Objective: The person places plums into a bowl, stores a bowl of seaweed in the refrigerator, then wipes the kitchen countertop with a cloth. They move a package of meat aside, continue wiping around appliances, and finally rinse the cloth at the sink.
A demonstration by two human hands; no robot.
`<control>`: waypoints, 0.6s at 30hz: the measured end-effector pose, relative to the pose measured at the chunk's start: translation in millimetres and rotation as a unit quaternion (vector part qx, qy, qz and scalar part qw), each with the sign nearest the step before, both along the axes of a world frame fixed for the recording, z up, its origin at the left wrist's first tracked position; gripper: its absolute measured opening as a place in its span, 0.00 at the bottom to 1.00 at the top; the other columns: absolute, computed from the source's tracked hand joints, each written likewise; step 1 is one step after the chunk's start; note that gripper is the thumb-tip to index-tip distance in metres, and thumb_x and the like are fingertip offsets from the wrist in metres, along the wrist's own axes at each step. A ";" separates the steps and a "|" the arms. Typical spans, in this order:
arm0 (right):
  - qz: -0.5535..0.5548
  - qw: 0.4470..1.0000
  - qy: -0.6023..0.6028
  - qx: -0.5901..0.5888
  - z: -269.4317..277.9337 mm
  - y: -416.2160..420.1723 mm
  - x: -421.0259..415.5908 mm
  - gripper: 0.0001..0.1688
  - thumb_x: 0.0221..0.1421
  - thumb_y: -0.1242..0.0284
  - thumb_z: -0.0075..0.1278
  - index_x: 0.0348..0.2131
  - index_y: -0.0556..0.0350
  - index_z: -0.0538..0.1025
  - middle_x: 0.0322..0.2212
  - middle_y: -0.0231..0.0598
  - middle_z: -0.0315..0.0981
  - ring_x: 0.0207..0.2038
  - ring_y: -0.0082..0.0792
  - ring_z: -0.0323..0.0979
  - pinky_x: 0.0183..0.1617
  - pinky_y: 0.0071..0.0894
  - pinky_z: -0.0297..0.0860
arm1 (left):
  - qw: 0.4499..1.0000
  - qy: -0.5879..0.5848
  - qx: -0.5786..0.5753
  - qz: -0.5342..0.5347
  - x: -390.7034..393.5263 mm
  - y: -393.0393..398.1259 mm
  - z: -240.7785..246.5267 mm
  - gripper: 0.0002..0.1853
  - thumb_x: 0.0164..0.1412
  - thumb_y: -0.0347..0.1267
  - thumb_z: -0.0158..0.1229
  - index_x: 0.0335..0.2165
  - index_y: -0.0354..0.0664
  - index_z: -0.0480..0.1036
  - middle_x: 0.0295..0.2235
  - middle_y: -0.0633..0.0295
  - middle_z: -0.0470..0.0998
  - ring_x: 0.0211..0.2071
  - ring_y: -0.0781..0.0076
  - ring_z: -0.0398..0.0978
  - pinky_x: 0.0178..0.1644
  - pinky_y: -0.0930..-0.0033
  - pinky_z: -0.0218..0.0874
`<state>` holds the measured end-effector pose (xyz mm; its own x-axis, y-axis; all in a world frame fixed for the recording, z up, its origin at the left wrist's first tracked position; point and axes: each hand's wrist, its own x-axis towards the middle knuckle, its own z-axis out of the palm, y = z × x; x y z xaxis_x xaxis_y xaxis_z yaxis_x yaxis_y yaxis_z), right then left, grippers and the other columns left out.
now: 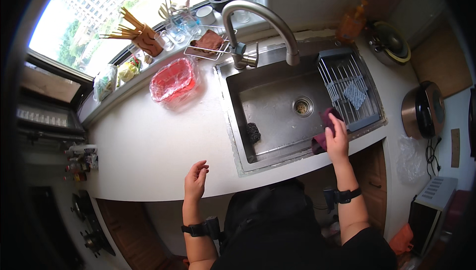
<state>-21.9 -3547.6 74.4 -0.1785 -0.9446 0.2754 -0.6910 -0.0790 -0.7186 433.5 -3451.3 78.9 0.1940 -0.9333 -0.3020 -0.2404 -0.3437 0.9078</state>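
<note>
A dark maroon cloth (pixel 320 143) hangs over the front right edge of the steel sink (pixel 275 121). My right hand (pixel 337 140) is at this cloth, its fingers pointing up and partly over it; whether they grip it cannot be told. My left hand (pixel 196 181) hovers over the front edge of the white countertop (pixel 156 151), fingers loosely curved and holding nothing. A dark scouring pad (pixel 253 133) lies at the left side of the basin. The drain strainer (pixel 303 106) holds small bits. A roll-out rack (pixel 338 84) covers the right side, with a blue-and-white cloth (pixel 354 95) on it.
The curved faucet (pixel 260 6) arches over the basin. Left of the sink stands a red plastic-wrapped basket (pixel 174 80). Glasses, a chopstick holder (pixel 147 41) and a wire rack (pixel 208 43) line the window side. An orange bottle (pixel 350 24), a lidded pot (pixel 388 43) and a rice cooker (pixel 423 110) stand right.
</note>
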 end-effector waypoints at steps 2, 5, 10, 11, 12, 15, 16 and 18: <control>0.138 0.989 -0.049 0.010 20.3 -35.8 57.6 0.22 0.52 0.78 0.51 0.48 0.55 0.73 0.45 0.43 0.71 0.48 0.45 0.69 0.53 0.35 0.65 | 1.000 -0.008 0.009 0.020 3.4 10.9 7.3 0.15 0.63 0.26 0.50 0.48 0.36 0.70 0.38 0.57 0.77 0.40 0.74 0.74 0.46 0.73 0.66; 0.239 0.967 -0.019 -0.091 68.5 -90.3 151.8 0.21 0.50 0.77 0.53 0.47 0.50 0.75 0.43 0.39 0.71 0.45 0.44 0.69 0.50 0.37 0.66 | 0.997 0.002 -0.009 0.077 23.9 41.4 10.7 0.15 0.63 0.25 0.49 0.48 0.37 0.70 0.39 0.58 0.76 0.39 0.73 0.74 0.46 0.72 0.66; 0.148 0.934 0.076 -0.317 134.7 -191.6 254.6 0.21 0.51 0.76 0.50 0.46 0.44 0.74 0.41 0.32 0.71 0.41 0.41 0.69 0.48 0.39 0.66 | 0.979 0.004 -0.009 0.204 54.0 102.5 19.7 0.15 0.63 0.24 0.49 0.48 0.34 0.70 0.38 0.58 0.76 0.38 0.73 0.74 0.46 0.72 0.66; 0.134 0.943 0.110 -0.284 127.0 -211.3 267.2 0.23 0.53 0.73 0.50 0.50 0.44 0.72 0.47 0.36 0.68 0.47 0.43 0.66 0.52 0.43 0.64 | 0.975 0.013 -0.011 0.222 61.0 114.9 14.2 0.15 0.63 0.24 0.49 0.48 0.34 0.70 0.38 0.58 0.76 0.38 0.74 0.74 0.46 0.72 0.66; 0.138 0.954 0.138 -0.229 110.7 -230.3 275.4 0.25 0.53 0.71 0.50 0.52 0.44 0.71 0.51 0.39 0.65 0.51 0.45 0.63 0.56 0.43 0.61 | 0.971 0.025 -0.012 0.236 66.9 126.0 6.0 0.15 0.63 0.24 0.49 0.48 0.34 0.70 0.38 0.58 0.76 0.37 0.74 0.74 0.45 0.72 0.66; 0.161 0.955 0.233 -0.090 80.7 -232.1 290.9 0.29 0.53 0.68 0.52 0.55 0.46 0.68 0.59 0.49 0.57 0.62 0.49 0.52 0.65 0.41 0.53 | 0.964 0.039 0.004 0.264 77.6 145.0 -1.0 0.15 0.63 0.24 0.49 0.48 0.35 0.70 0.38 0.60 0.76 0.36 0.76 0.74 0.42 0.74 0.66; 0.200 0.950 0.215 -0.105 77.8 -221.2 288.8 0.29 0.53 0.68 0.52 0.54 0.48 0.69 0.58 0.49 0.58 0.61 0.48 0.54 0.64 0.41 0.53 | 0.962 0.044 0.009 0.270 79.1 148.5 -1.1 0.15 0.63 0.25 0.49 0.48 0.35 0.70 0.38 0.60 0.76 0.36 0.76 0.74 0.42 0.75 0.65; 0.259 0.945 0.169 -0.107 71.5 -193.1 265.5 0.26 0.52 0.69 0.53 0.52 0.50 0.71 0.56 0.48 0.61 0.60 0.47 0.57 0.63 0.41 0.55 | 0.962 0.045 0.023 0.268 83.4 140.9 -3.3 0.15 0.63 0.25 0.49 0.48 0.36 0.70 0.38 0.61 0.76 0.35 0.77 0.73 0.39 0.77 0.64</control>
